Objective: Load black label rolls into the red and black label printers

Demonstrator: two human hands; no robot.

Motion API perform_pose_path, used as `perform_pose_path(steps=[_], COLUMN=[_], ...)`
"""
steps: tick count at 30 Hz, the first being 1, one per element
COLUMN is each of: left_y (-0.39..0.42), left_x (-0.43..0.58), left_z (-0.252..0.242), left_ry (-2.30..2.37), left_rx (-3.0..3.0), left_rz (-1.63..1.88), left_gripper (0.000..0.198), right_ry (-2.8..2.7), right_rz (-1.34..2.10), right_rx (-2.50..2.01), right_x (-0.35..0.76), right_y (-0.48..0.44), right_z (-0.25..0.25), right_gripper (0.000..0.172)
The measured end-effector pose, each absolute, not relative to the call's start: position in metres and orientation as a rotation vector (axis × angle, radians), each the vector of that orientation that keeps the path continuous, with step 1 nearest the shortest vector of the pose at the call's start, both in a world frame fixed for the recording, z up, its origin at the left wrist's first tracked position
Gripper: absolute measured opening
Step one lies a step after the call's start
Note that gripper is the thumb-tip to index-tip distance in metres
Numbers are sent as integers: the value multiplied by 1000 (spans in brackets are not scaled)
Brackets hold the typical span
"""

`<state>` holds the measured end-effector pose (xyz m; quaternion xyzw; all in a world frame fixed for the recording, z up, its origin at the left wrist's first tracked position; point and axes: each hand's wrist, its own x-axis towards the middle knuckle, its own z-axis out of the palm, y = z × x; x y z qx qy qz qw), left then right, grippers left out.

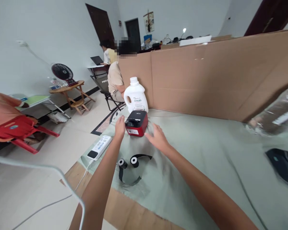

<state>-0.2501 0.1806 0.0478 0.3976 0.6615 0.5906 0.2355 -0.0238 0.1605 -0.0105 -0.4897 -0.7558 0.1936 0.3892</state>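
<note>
A red and black box-shaped device [137, 123] sits on the pale green cloth, in front of a white jug with a handle [137, 97]. My left hand [120, 127] is at the device's left side, fingers pointing up; whether it touches the device is hard to tell. To the right of the device, my right hand [157, 137] has its fingers and thumb apart, holding nothing. Nearer to me lie two small black rolls with white cores, one on the left [122, 163] and one on the right [134, 161], each with a loose black strip.
A white power strip [100, 147] with a cable lies left of my left forearm. Behind the cloth stands a long cardboard panel [194, 80]. A plastic-wrapped package [276, 111] and a dark object [283, 164] are at the right. Other people sit beyond.
</note>
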Motion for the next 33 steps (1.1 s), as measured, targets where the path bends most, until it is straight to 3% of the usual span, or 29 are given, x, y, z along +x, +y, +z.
perform_pose_path(steps=[4,6,8,12,16,23,28,33], left_y=[116,75,36,-19,-41,-38,-16,-3], left_x=[-159,-89,-21,66,81,69,55,39], left_z=[61,50,29,-17,-38,-33,-30,-36], left_ry=[1744,1519,1272,1233,1304,1271,1574,1897], left_rx=[1275,1666,2073,2392,2457,2337,2114,2020], left_rz=[2001,1653,1084,431,372,611,911,743], left_gripper=[24,25,31,52,61,45,41,49], right_ry=[-1780,-1616,-1336,-1104,-1118,-933,-1176,-1209], right_rz=[50,-209,-375,-193,-26,30,-4,38], right_rx=[-1509,-1730,-2003,-2344,-2369,-2361,-2053,-1977], right_x=[155,249,323,389,401,386,277,163], right_y=[100,65,36,2,-4,13,17,28], right_z=[-7,-7,-6,-5,-5,1,-8,-5], right_gripper=[64,72,82,94,102,101,85,96])
